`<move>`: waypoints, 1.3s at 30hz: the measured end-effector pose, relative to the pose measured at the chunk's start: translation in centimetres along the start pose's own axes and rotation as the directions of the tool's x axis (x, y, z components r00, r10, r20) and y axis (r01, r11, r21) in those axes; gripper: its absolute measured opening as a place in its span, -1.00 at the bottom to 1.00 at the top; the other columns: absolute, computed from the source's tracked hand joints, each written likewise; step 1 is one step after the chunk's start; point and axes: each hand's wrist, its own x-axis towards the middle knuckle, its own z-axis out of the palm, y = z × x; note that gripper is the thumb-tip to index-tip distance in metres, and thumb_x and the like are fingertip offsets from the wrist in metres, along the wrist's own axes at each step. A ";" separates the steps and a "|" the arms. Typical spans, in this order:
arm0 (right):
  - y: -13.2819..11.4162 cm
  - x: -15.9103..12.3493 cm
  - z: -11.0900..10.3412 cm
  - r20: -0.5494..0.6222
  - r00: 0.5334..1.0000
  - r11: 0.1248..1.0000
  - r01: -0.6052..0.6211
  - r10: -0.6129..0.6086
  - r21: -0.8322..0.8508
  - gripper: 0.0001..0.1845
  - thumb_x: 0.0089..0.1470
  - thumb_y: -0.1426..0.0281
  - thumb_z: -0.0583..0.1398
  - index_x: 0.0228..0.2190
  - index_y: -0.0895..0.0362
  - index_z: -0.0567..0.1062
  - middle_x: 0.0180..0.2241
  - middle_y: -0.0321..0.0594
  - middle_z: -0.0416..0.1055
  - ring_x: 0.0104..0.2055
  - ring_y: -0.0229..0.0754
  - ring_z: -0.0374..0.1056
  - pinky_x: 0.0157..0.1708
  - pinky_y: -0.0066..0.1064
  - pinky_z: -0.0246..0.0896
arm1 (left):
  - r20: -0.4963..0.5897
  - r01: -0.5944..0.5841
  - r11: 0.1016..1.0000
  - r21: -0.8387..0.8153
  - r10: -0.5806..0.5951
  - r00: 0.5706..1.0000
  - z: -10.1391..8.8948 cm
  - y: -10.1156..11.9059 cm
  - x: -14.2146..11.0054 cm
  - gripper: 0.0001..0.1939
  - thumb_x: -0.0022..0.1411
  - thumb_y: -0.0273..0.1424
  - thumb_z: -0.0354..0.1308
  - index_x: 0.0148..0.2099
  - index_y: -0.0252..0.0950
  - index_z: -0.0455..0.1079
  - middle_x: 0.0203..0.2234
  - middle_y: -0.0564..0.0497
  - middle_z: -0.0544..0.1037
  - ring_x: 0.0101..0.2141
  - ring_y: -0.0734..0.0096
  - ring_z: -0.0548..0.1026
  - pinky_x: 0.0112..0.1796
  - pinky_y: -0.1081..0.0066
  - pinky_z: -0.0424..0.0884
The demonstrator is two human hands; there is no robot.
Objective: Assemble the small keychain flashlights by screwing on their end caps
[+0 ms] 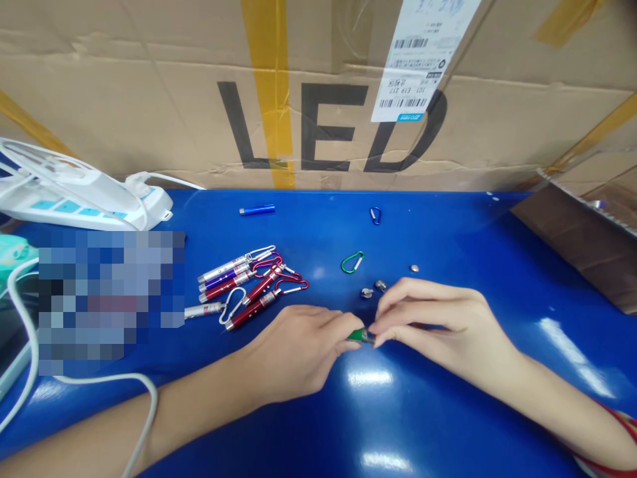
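Observation:
My left hand (298, 352) is curled round a small green pen-light (359, 335) and holds it just above the blue table (448, 411). My right hand (438, 325) pinches the metal end of the same green pen-light with fingertips. Two small silver caps (373, 289) and a button cell (414, 268) lie just beyond the fingers. A green carabiner (352, 261) lies a little further back.
A heap of several red, purple and silver pen-lights with carabiners (249, 285) lies left of my hands. A blue tube (257, 210) and a blue carabiner (375, 215) lie near the cardboard box marked LED (318, 99). A white power strip (84, 199) and cable (144, 411) sit at the left.

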 end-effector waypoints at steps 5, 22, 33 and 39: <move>0.0 -0.8 0.1 0.056 0.998 0.985 0.021 -0.011 -0.170 -0.83 0.11 0.51 0.17 -0.38 0.08 0.55 -0.38 -0.25 0.49 -0.43 -0.35 0.43 -0.49 -0.57 0.27 | 0.021 0.018 0.999 0.048 -0.019 1.000 0.3 0.1 0.0 -0.59 0.47 -0.34 -0.39 -0.27 -0.34 0.22 -0.56 0.06 0.34 -0.54 0.40 0.37 -0.49 0.44 0.22; -1.3 0.1 1.5 0.105 0.874 0.864 -0.485 0.475 0.136 -0.77 -0.03 0.35 0.27 -0.65 0.13 0.49 -0.61 -0.31 0.39 -0.65 -0.38 0.22 -0.61 -0.48 0.20 | -0.033 -0.016 0.980 0.197 0.023 0.999 0.6 0.4 -0.1 -0.56 0.47 -0.40 -0.41 -0.32 -0.34 0.24 -0.57 0.07 0.31 -0.58 0.41 0.30 -0.54 0.40 0.20; -0.4 0.1 1.0 0.093 0.862 0.843 -0.507 0.498 0.178 -0.74 -0.07 0.18 0.30 -0.57 0.11 0.56 -0.55 -0.27 0.45 -0.60 -0.35 0.27 -0.64 -0.49 0.18 | -0.033 0.020 0.994 0.109 -0.016 0.999 0.4 0.3 0.0 -0.64 0.48 -0.35 -0.37 -0.20 -0.34 0.20 -0.47 0.04 0.41 -0.49 0.41 0.42 -0.48 0.43 0.28; -0.4 0.4 0.0 -0.054 0.885 0.884 -0.455 0.462 0.110 -0.75 -0.14 0.16 0.34 -0.52 0.10 0.57 -0.51 -0.26 0.48 -0.59 -0.33 0.32 -0.63 -0.48 0.20 | -0.075 0.115 0.993 -0.003 -0.115 0.991 0.2 0.4 0.1 -0.69 0.48 -0.31 -0.31 -0.14 -0.33 0.21 -0.45 0.06 0.44 -0.49 0.44 0.43 -0.50 0.47 0.25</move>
